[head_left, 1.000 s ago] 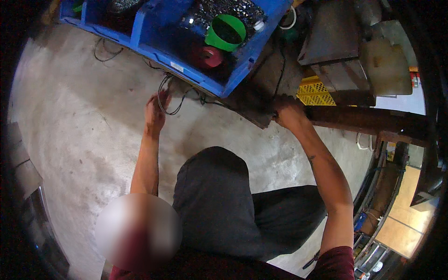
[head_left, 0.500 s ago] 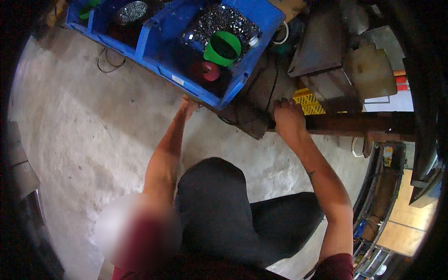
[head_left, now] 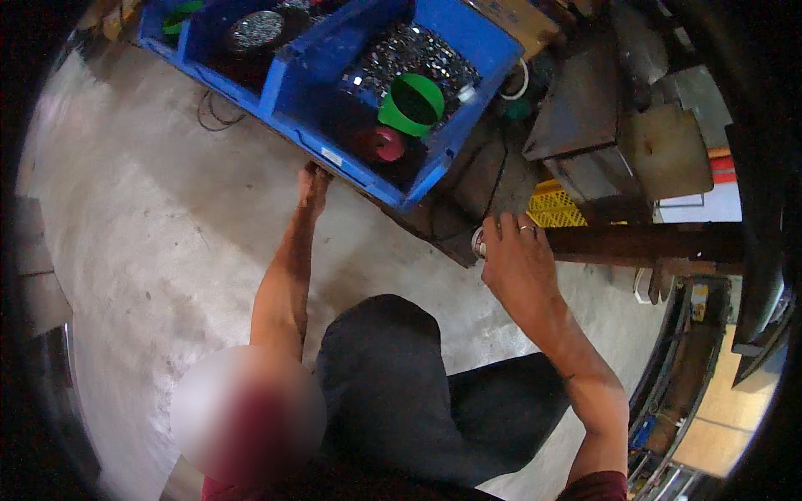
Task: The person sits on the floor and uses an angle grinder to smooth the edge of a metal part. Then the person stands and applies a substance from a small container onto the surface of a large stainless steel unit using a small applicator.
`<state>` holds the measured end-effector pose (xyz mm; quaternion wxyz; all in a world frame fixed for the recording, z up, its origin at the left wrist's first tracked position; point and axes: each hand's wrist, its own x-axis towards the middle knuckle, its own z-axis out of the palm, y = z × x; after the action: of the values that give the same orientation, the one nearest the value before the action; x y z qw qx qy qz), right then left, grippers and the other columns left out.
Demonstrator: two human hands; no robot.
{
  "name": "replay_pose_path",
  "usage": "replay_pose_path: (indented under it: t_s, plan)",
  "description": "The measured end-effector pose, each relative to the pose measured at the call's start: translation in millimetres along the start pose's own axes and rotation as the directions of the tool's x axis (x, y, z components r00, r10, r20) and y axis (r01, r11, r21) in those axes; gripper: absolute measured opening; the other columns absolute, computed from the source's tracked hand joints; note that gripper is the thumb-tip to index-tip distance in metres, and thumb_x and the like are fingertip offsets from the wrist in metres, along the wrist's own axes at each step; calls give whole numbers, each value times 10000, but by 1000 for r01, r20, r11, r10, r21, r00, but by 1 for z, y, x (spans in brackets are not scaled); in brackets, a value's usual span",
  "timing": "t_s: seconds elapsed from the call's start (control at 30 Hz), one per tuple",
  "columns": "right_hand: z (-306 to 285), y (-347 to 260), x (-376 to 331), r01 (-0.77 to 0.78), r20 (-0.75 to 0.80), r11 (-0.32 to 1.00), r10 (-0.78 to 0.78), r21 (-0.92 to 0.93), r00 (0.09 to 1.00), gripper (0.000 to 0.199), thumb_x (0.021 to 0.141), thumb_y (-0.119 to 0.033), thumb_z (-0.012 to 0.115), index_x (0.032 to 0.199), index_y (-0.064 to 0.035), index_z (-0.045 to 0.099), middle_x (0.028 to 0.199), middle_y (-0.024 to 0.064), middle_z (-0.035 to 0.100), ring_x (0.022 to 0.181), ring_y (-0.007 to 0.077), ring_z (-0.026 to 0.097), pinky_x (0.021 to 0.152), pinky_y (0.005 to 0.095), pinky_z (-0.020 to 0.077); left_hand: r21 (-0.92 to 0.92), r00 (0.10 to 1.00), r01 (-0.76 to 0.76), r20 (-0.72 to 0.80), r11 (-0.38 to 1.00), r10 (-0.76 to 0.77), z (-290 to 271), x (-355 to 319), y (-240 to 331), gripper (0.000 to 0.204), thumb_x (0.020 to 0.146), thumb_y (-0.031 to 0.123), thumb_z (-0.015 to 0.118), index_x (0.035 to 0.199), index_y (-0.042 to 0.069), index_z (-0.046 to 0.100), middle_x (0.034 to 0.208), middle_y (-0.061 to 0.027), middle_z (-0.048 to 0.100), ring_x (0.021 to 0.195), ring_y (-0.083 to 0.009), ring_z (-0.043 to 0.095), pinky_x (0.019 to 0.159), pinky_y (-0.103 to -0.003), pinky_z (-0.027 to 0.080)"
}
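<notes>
Right hand: here it is at 3 o'clock of the view, the right hand (head_left: pixel 522 263) curled, a ring on one finger, grasping a pale round item (head_left: pixel 479 242).
Pale item: out at that hand's 10 o'clock, partly hidden by the fingers, too small to identify!
Left hand: over at 10 o'clock, arm stretched, the left hand (head_left: pixel 312 188) right by the blue bin's (head_left: pixel 376 185) near edge; fingertips obscured, so I cannot tell its grip.
Blue bin: up at 12 o'clock, tilted across the view, shiny bits (head_left: pixel 418 54) heaped inside.
Green cup: among those bits, the green cup (head_left: pixel 412 106), with a red piece (head_left: pixel 389 144) at its 7 o'clock.
Yellow crate: at the right hand's 1 o'clock, the yellow crate (head_left: pixel 554 207).
Beam: a dark beam (head_left: pixel 652 242) runs toward 3 o'clock.
</notes>
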<state>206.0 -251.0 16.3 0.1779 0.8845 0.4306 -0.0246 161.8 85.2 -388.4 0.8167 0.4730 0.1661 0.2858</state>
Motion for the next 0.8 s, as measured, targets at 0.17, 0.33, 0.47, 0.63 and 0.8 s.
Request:
replay_pose_path:
  t_s: [0.17, 0.33, 0.47, 0.63, 0.8]
  plan:
    - [-34, -30, 15, 122, -135, 992, -119, 16, 984, 384, 871, -138, 738, 1227, -38, 630, 1226, 176, 608, 1262, 393, 589, 1026, 521, 524, 263, 938, 338, -168, 904, -302, -1, -71, 116, 566, 1061, 319, 662, 1450, -61, 504, 1185, -105, 680, 1017, -209, 684, 902, -380, 567]
    - [-115, -66, 24, 229, -49, 931, -225, 285, 973, 493, 805, -141, 819, 1226, -43, 583, 1202, 182, 574, 1244, 402, 585, 995, 517, 547, 548, 938, 267, 40, 793, -344, 78, -149, 317, 494, 1030, 121, 661, 1483, -4, 507, 1300, -151, 673, 1060, -219, 721, 935, -368, 580]
    - [-206, -85, 6, 305, -76, 885, -298, 351, 952, 445, 840, -165, 788, 1216, -40, 585, 1199, 193, 571, 1222, 388, 586, 979, 503, 550, 577, 902, 150, 252, 803, -350, 181, -195, 449, 713, 956, 11, 740, 1600, 84, 445, 1496, -168, 587, 1198, -278, 699, 1046, -414, 586]
    - [-337, -70, -34, 346, -31, 819, -374, 458, 927, 566, 809, -80, 796, 1310, 20, 552, 1248, 222, 559, 1210, 407, 573, 1005, 487, 523, 606, 923, 32, 287, 795, -256, 258, -218, 571, 855, 924, 22, 769, 1668, 129, 363, 1610, -159, 501, 1309, -317, 636, 1074, -424, 579]
    - [-480, -31, -71, 364, -88, 658, -413, 659, 906, 730, 837, 18, 716, 1507, 47, 427, 1262, 244, 546, 1195, 440, 561, 1026, 499, 505, 599, 938, 137, 177, 789, -298, 319, -245, 697, 800, 908, -9, 780, 1623, 75, 432, 1583, -157, 511, 1369, -271, 593, 1073, -406, 580]
